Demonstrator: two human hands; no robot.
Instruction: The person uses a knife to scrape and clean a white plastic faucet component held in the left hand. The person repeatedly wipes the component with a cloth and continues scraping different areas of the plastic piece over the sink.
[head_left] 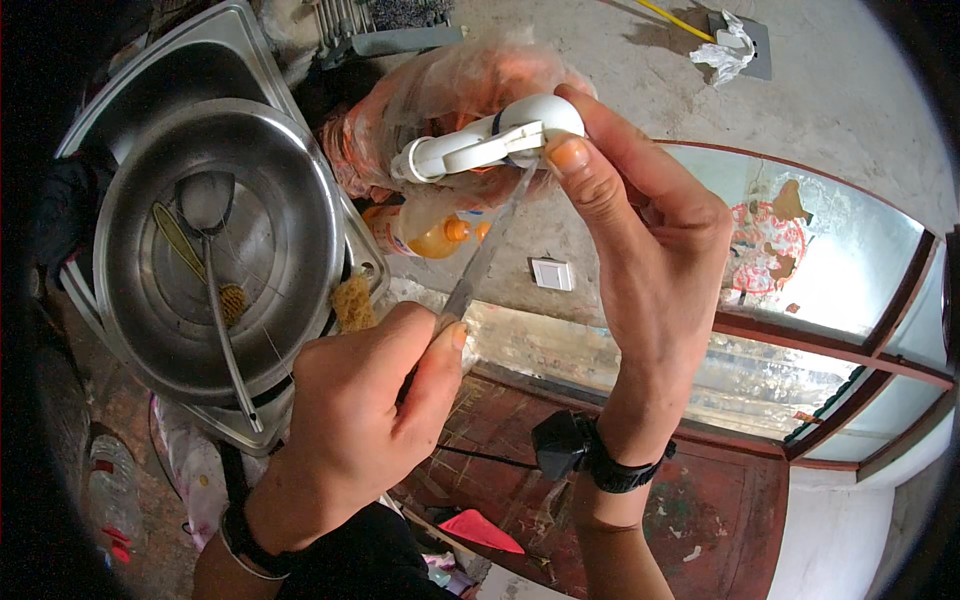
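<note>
My left hand is closed round the handle of a narrow knife, its grey blade pointing up and to the right. The handle is mostly hidden in the fist. My right hand pinches the rounded end of a white plastic fitting between thumb and fingers. This fitting has a curved body, a raised side strip, a dark blue band and a ringed far end. The blade's tip meets its underside near my right thumb; I cannot tell whether it is wedged in or only touching.
At left, a steel basin with a ladle and a brush rests on a steel sink. A yellow sponge lies beside it. Behind my hands are an orange bottle and an orange plastic-wrapped bundle.
</note>
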